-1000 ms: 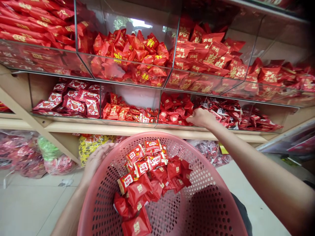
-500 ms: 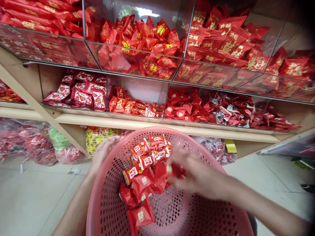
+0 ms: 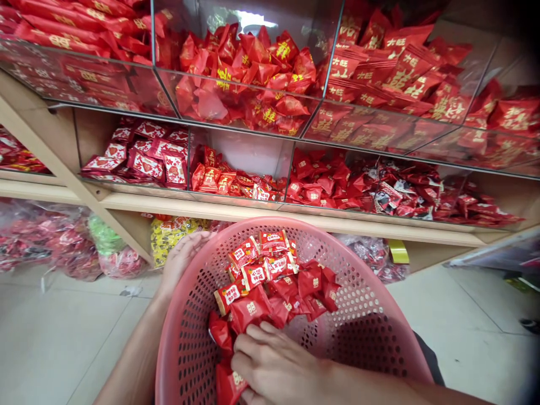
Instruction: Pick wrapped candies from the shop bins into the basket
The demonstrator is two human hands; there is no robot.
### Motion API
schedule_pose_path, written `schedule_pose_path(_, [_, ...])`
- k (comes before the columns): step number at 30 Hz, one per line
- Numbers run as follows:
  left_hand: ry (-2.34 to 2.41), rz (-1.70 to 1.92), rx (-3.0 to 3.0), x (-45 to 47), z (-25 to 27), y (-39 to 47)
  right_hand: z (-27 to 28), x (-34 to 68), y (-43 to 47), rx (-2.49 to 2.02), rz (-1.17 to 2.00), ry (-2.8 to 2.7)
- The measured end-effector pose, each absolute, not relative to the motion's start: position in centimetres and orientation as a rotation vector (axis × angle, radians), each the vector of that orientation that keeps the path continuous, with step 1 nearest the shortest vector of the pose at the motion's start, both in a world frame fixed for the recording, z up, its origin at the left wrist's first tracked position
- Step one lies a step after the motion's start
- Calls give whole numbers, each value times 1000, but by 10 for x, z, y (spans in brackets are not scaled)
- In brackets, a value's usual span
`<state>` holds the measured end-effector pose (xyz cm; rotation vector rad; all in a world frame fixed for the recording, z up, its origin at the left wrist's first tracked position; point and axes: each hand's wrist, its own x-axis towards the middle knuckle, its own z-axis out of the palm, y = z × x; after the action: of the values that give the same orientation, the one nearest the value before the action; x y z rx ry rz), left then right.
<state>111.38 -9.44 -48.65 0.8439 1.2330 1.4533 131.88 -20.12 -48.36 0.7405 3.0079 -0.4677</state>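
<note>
A pink perforated plastic basket (image 3: 382,287) stands in front of me. My left hand (image 3: 182,261) grips its left side from outside, fingertips near the rim. Inside the basket lie small red-and-white printed candies (image 3: 255,275) with gold ends, and plain red candy packets (image 3: 312,281) with a gold character. My right hand (image 3: 274,360) is down in the basket, palm down, its fingers bent round a red candy packet (image 3: 230,385) at the lower left. The hand covers part of that packet, and its thumb is only partly visible.
Clear-fronted shelf bins (image 3: 312,109) full of red wrapped sweets run across the top in two tiers. A wooden shelf edge (image 3: 379,228) lies just behind the basket. Bagged sweets (image 3: 63,242) sit below at left, above pale floor tiles (image 3: 50,332).
My right hand has moved left and toward me, from the right of the pile to the lower-left packets. Red packets it held now lie grouped at the pile's right. My left hand stays on the basket.
</note>
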Motion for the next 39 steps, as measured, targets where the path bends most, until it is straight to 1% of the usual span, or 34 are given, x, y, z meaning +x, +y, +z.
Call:
schedule_pose_path(4, [1238,1458,840,1114,-487,-95,-496,1312,-205,838,-305,3076])
schedule_pose_path(6, [1229,1468,825,1114,-487,-96,-497,1312,-207,874,-299,3081])
schedule_pose_path(8, [1222,1473,818,1114,-487,-96,-491,1313,-206,881,-360,3074])
schedule_pose_path(11, [1209,1472,809,1114,-487,-96,-472,1311,-198,979,-537,3035])
schedule_pose_path(14, [1187,1478,789,1115,-487,-95,-459,1303,-181,1276,-717,2925])
schedule_pose_path(17, [1156,1486,772,1114,-489,-94,-459,1287,-163,1505,-856,2790])
schedule_pose_path(22, [1109,1483,751,1113,-490,-95,-464,1260,-148,1560,-923,2545])
schedule_pose_path(25, [1114,1486,718,1113,-488,-96,-468,1254,-146,1563,-1006,2535])
schedule_pose_path(27, [1120,1487,701,1114,-487,-96,-473,1256,-145,1574,-1177,2520])
schedule_pose_path(32, [1111,1504,700,1115,-485,-97,-470,1273,-139,1573,-1887,2147])
schedule_pose_path(35, [1099,1516,703,1115,-485,-97,-454,1281,-140,1533,-2075,2167])
schedule_pose_path(36, [1098,1517,707,1115,-485,-97,-449,1284,-143,1510,-2060,2257])
schedule_pose_path(37, [1097,1519,713,1115,-486,-97,-446,1286,-146,1483,-1980,2401])
schedule_pose_path(38, [1095,1518,720,1115,-487,-97,-445,1289,-150,1449,-1819,2591])
schedule_pose_path(39, [1092,1515,724,1114,-488,-96,-446,1292,-155,1392,-1579,2797])
